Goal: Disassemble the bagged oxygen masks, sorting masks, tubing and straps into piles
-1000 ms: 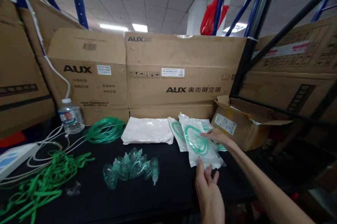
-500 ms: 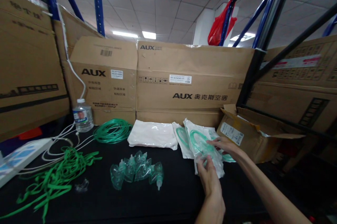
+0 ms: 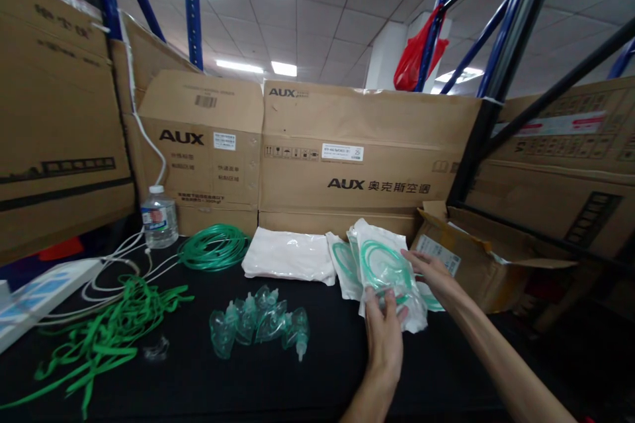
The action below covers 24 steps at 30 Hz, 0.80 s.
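A: From the head view, where's the top packet (image 3: pixel 384 267)?
B: Just left of the open box (image 3: pixel 483 281), overlapping other packets (image 3: pixel 344 271), with green tubing visible inside.

A: And the fingers?
B: The left hand (image 3: pixel 383 333) touches its near end with bent fingers; the right hand (image 3: pixel 432 274) reaches to its box-side edge, fingers outstretched. I can't tell whether either pinches the film.

A: How should it be handled?
B: I'd take opposite edges lightly, so the slippery-looking film doesn't slide and the coil isn't kinked.
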### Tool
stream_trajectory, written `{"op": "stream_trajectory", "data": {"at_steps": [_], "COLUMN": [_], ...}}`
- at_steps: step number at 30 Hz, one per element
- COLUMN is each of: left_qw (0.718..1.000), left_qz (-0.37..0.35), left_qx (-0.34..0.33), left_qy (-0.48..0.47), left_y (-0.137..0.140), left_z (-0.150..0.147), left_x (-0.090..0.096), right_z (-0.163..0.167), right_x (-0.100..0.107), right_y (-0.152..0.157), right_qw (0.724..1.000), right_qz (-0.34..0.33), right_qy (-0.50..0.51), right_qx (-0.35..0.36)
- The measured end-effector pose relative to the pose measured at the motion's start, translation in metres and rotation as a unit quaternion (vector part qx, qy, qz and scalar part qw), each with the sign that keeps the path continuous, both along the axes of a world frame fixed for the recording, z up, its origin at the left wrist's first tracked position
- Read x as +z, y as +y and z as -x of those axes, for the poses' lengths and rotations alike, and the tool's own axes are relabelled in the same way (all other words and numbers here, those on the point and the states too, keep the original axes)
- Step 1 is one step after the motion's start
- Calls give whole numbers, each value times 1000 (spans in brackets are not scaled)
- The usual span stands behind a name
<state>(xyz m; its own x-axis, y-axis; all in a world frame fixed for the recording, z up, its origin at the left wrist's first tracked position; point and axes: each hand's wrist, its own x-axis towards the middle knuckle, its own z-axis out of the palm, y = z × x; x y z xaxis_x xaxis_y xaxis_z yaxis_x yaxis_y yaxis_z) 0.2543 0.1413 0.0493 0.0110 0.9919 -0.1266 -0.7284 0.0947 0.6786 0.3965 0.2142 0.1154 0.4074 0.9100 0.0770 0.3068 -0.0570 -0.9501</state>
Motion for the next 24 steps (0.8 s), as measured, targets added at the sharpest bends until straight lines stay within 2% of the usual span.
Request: {"op": "stream_trajectory", "data": {"at_steps": [5,9,14,18,24], "left_qw": [999,996,996,1000,995], "left_qz": [-31,-66,-46,-13,41], "left_qx": [-21,-38,-46,-2,39], "left_qy": [-16,-36,-52,-15,79], "left_y": [-10,-29,-52,-59,-88], "left_z": [25,52,74,91,145], "left_x": [16,28,32,30,27], "right_z": [20,45,88,116,115], "right_x": [27,39,32,20,2], "right_y": [-20,-45,-70,-76,-52], "right_qw": [990,986,985,985,990], "right_qz": [12,-22,-74,-78,-52], "right_qy": [121,156,155,146,82], "right_qx": [65,53,-11,-57,-100]}}
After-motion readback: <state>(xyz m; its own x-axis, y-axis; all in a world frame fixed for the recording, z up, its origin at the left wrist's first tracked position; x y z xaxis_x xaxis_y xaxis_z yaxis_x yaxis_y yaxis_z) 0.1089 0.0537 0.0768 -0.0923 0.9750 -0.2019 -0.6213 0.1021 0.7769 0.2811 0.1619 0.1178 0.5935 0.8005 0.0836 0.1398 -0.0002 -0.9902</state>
